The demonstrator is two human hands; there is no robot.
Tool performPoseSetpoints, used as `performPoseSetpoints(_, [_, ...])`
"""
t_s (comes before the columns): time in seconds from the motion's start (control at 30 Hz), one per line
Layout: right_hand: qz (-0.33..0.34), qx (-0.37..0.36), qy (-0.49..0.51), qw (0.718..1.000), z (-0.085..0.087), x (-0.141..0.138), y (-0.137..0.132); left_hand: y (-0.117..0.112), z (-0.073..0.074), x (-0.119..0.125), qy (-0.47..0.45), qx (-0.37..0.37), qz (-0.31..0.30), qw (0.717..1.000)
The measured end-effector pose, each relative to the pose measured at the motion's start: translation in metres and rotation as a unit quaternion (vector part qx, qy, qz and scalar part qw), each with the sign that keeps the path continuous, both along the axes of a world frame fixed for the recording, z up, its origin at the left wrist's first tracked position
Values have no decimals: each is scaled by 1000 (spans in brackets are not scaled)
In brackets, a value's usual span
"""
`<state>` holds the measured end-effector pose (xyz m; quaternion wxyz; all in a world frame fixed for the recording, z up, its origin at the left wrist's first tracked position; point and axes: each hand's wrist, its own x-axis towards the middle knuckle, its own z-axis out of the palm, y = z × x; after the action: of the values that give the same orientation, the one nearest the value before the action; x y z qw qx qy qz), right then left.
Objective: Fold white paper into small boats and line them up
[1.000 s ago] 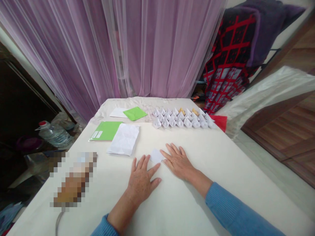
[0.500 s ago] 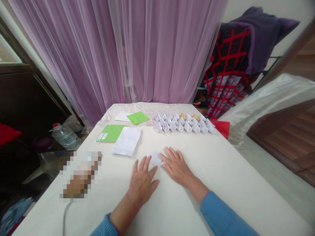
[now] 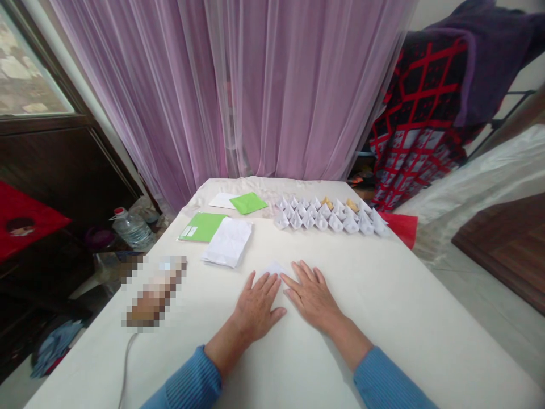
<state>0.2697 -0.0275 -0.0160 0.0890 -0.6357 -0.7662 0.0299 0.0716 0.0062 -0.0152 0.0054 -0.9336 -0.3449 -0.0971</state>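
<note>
The person's left hand [image 3: 259, 307] and right hand [image 3: 314, 298] lie palm down, fingers extended, gripping nothing. The small white paper [image 3: 275, 267] sits just beyond the left fingertips, by the right index fingertip. Even pressure, one hand pinning, should give crisp edges. Farther beyond the left fingers, a green packet [image 3: 212, 222] bears a white label [image 3: 190, 231] (its print too small to read).
</note>
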Motion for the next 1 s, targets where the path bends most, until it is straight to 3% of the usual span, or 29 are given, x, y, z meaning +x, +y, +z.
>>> performPoseSetpoints(0.27, [-6,-13,3,1000,-1,1,1,-8,-2,-17,14,16,-2,1000])
performPoseSetpoints(0.5, [-7,-21,12,1000,2,-1,1,-10,6,-25,7,29,27,999])
performPoseSetpoints(1.0, [-10,-23,24,999,3,-1,-1,10,17,-30,17,-63,57,996])
